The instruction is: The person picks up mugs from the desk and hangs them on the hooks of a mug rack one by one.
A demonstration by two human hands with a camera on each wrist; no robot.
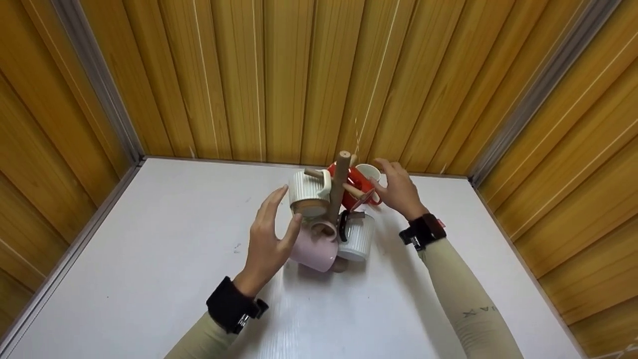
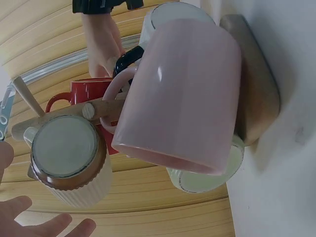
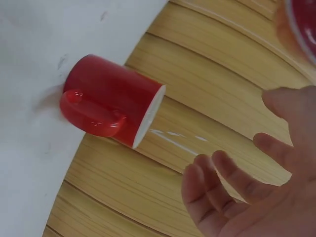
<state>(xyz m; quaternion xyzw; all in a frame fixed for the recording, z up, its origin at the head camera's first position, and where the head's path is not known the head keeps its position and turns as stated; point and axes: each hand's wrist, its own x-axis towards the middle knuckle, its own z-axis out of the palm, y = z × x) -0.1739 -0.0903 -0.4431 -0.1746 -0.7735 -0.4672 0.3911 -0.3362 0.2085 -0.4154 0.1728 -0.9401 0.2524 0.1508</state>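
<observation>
A wooden mug tree [image 1: 341, 187] holds several mugs. My left hand [image 1: 268, 242] has its fingers spread beside a white ribbed mug [image 1: 310, 187] with a brown base band, holding nothing. Below that mug hangs a pink mug [image 2: 182, 94], tilted mouth down. A pale ribbed mug [image 1: 360, 238] with a black handle hangs to its right. A red mug [image 2: 91, 90] hangs on the far side. My right hand [image 1: 399, 192], fingers loosely bent and grasping nothing, is near another red mug [image 3: 111, 101] with a white inside, standing upright on the table behind the tree.
A pale green mug [image 2: 207, 178] shows partly behind the pink one in the left wrist view. The white table [image 1: 174, 259] meets yellow wood-look walls [image 1: 284, 80] at the back and sides, with grey metal posts [image 1: 518, 94] in the corners.
</observation>
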